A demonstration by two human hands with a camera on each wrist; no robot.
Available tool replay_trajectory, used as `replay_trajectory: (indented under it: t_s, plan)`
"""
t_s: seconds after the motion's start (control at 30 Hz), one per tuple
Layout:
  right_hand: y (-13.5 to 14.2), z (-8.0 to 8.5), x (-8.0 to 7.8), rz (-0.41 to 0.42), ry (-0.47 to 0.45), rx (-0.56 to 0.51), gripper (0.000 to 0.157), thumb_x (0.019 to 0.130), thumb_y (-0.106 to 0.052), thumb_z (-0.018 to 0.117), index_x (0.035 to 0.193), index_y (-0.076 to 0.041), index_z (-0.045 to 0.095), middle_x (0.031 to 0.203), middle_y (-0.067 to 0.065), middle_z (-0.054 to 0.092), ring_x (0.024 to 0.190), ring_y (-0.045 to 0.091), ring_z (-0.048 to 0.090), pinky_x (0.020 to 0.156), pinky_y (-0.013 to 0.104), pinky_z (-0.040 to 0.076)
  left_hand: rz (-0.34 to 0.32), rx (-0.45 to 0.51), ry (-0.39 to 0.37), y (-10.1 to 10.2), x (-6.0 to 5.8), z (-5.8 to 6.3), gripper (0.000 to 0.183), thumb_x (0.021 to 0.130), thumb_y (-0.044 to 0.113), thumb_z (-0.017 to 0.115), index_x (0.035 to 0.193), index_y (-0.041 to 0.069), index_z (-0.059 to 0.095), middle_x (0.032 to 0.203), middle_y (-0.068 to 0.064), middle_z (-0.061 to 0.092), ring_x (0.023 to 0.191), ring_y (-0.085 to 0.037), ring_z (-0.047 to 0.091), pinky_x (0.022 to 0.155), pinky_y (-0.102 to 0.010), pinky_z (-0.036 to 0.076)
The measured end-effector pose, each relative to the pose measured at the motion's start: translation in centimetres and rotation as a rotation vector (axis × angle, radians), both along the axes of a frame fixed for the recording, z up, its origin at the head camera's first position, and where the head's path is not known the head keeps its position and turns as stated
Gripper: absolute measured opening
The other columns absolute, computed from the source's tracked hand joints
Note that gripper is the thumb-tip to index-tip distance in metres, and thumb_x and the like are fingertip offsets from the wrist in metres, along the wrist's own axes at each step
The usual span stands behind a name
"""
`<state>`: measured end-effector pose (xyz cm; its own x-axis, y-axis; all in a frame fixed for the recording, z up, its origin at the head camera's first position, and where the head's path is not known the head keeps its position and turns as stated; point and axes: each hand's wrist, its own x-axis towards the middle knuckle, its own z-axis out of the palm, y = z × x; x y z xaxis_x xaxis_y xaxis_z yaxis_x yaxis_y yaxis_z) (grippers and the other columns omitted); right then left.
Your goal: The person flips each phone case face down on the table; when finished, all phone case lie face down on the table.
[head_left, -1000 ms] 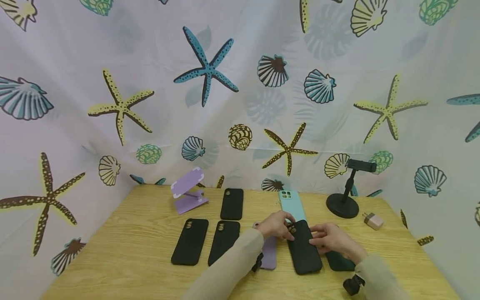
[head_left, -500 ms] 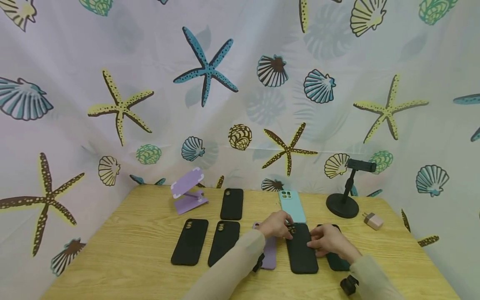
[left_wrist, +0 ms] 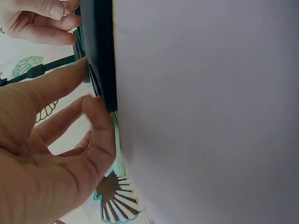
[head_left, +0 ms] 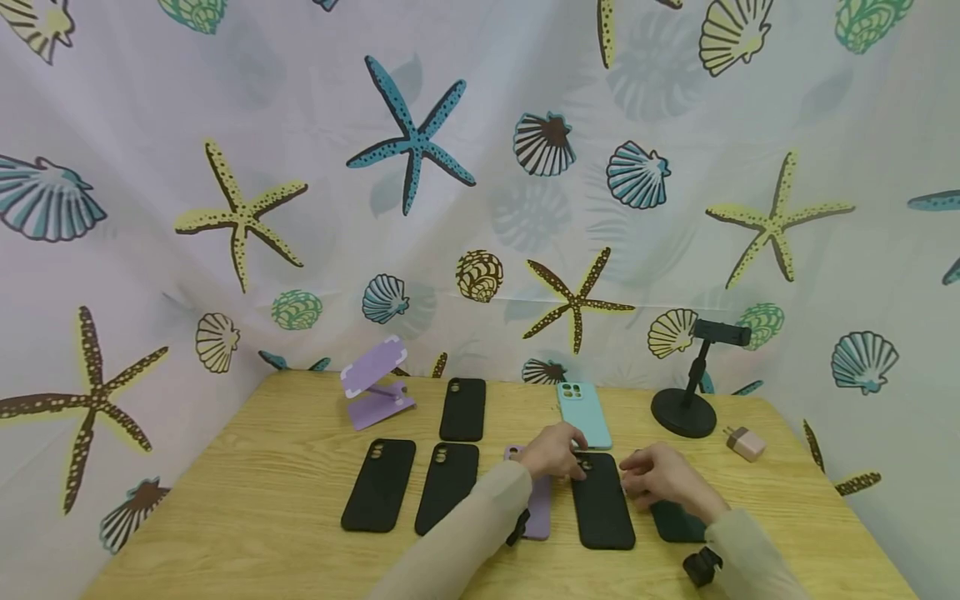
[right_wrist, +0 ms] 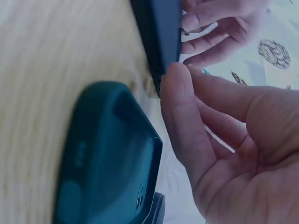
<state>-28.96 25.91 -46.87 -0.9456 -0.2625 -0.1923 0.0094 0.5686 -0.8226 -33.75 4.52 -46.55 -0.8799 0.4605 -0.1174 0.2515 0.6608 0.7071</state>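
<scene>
A black phone case [head_left: 604, 504] lies on the wooden table among the others. At its upper left corner, my left hand [head_left: 555, 452] holds on with thumb and curled fingers; the left wrist view shows these fingertips on the edge of the black case [left_wrist: 103, 51]. My right hand [head_left: 663, 477] hovers beside the case's right edge, fingers loosely bent with nothing held. Partly under that hand is a dark green phone case [head_left: 678, 523], whose hollow inside shows in the right wrist view. Left of the black case, a purple phone case [head_left: 538, 512] is partly covered by my left arm.
Several more cases lie around: a light blue one [head_left: 588, 417] behind, and black ones [head_left: 378, 486] to the left. A purple stand [head_left: 377, 383] is at the back left. At the right are a black phone stand [head_left: 684, 412] and a pink charger plug [head_left: 746, 443].
The black phone case has straightened and settled lower on the table, closer to me. My right fingers have come away from its right edge. My left hand stays at its upper corner.
</scene>
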Motion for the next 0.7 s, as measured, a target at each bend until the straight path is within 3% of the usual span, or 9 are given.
replay_trajectory:
  t_s: [0.23, 0.4, 0.7]
  plan:
    - [2.1, 0.7, 0.0, 0.004, -0.061, -0.105, 0.042, 0.093, -0.007, 0.066, 0.129, 0.01, 0.056, 0.112, 0.023, 0.067, 0.094, 0.025, 0.069, 0.076, 0.04, 0.059, 0.043, 0.108, 0.036, 0.8, 0.3, 0.3, 0.036, 0.081, 0.003, 0.078, 0.115, 0.003, 0.068, 0.099, -0.013, 0.068, 0.082, -0.023, 0.064, 0.068, -0.035, 0.053]
    - [4.3, 1.0, 0.4, -0.046, -0.017, -0.054, 0.04, 0.093, -0.012, 0.067, 0.127, 0.007, 0.06, 0.111, 0.02, 0.068, 0.094, 0.022, 0.068, 0.075, 0.039, 0.059, 0.022, 0.198, 0.02, 1.9, 0.5, 0.4, 0.028, 0.083, 0.0, 0.075, 0.11, 0.0, 0.07, 0.092, -0.012, 0.069, 0.071, -0.018, 0.063, 0.06, -0.028, 0.052]
    - [7.3, 0.4, 0.8, -0.05, 0.044, 0.059, 0.036, 0.091, -0.007, 0.067, 0.124, 0.007, 0.063, 0.111, 0.019, 0.066, 0.091, 0.019, 0.06, 0.072, 0.032, 0.054, 0.015, 0.318, -0.083, 5.1, 1.5, 0.2, 0.029, 0.085, -0.006, 0.07, 0.114, -0.002, 0.069, 0.11, -0.019, 0.069, 0.084, -0.021, 0.069, 0.067, -0.032, 0.059]
